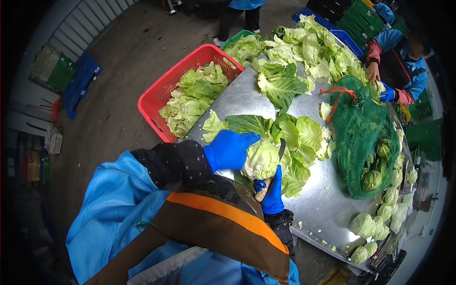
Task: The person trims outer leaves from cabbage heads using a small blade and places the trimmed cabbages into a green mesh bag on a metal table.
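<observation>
A trimmed pale-green cabbage head (263,159) is in front of me, above the near edge of a metal table (317,194). My blue-gloved left hand (228,149) grips its upper left side, with a finger stretched out over the top and the other fingertips hidden. In my right hand (273,194), also blue-gloved, is a knife (263,190) with a wooden handle. Its dark curved blade points up along the cabbage's right side. Loose outer cabbage leaves (299,133) lie around and behind the head.
Leaves partly fill a red plastic basket (151,96) at the table's left edge. A green mesh sack (359,142) holding cabbages lies on the right, near a row of trimmed cabbages (363,225). A co-worker (409,71) handles a cabbage across the table; another person (242,16) stands beyond.
</observation>
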A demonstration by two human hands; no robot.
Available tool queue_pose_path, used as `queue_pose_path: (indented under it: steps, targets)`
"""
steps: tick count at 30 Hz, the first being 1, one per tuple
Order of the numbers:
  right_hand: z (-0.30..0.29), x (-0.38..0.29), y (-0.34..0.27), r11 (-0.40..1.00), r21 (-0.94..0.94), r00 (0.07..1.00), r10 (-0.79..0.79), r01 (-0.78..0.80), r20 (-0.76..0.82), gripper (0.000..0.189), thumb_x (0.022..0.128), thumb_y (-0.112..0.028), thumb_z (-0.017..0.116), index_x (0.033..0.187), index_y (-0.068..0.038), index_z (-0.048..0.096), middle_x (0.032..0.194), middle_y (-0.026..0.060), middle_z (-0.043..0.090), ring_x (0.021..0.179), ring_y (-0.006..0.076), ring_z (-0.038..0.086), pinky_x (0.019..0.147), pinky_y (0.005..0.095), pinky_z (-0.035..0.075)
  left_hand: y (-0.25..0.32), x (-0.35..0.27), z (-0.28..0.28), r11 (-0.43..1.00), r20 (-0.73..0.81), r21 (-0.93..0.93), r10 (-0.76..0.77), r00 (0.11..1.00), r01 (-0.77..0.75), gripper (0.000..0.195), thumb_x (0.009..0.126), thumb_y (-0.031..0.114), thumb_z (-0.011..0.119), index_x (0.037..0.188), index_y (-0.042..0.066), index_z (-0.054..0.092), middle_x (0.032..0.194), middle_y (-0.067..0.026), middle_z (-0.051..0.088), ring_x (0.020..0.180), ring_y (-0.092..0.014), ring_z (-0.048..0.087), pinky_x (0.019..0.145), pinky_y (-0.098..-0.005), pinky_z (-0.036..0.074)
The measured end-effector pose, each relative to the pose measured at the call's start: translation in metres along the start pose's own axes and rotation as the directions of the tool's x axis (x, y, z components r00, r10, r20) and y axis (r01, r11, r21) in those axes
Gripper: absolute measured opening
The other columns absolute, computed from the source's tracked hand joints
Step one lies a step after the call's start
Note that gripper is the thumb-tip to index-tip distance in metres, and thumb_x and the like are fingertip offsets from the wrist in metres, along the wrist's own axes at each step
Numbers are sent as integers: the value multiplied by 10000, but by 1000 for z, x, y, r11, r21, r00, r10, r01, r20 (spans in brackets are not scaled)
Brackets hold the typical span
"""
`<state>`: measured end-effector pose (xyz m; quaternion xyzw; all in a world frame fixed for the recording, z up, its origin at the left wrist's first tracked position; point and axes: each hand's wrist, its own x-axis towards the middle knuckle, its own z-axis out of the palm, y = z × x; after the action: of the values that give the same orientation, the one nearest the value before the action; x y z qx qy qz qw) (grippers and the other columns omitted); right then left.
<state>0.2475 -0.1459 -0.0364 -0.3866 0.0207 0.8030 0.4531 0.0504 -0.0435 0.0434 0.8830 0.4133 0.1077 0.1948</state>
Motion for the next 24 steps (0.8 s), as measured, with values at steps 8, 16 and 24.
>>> queue_pose_path:
  steps: [8, 16, 24]
  targets:
    - [-5, 5, -1, 998, -26, 998, 52, -52, 27, 679, 864, -722, 396, 1277, -187, 472, 506, -7, 411, 352, 110, 328, 314, 220, 238, -2, -10, -14, 972, 175, -228, -22, 984, 62, 930, 710, 608, 707, 1435, 136, 366, 1149, -214, 609, 995, -350, 631, 835, -394, 514]
    - [-5, 3, 4, 997, 12, 997, 74, -74, 23, 576, 896, -617, 481, 1253, -165, 480, 554, -9, 465, 402, 110, 421, 315, 224, 294, -22, 0, -38, 992, 295, -58, 124, 948, -112, 627, 780, 474, 685, 1286, 124, 564, 747, -133, 658, 645, -304, 649, 606, -369, 519]
    - [-14, -1, 9, 997, -57, 997, 48, -44, 60, 418, 898, -442, 583, 1160, -120, 532, 578, -22, 454, 418, 98, 431, 344, 220, 316, -75, 41, 14, 839, -219, -444, -443, 869, 316, 474, 838, 427, 649, 1178, 103, 587, 992, -189, 652, 880, -328, 643, 771, -370, 514]
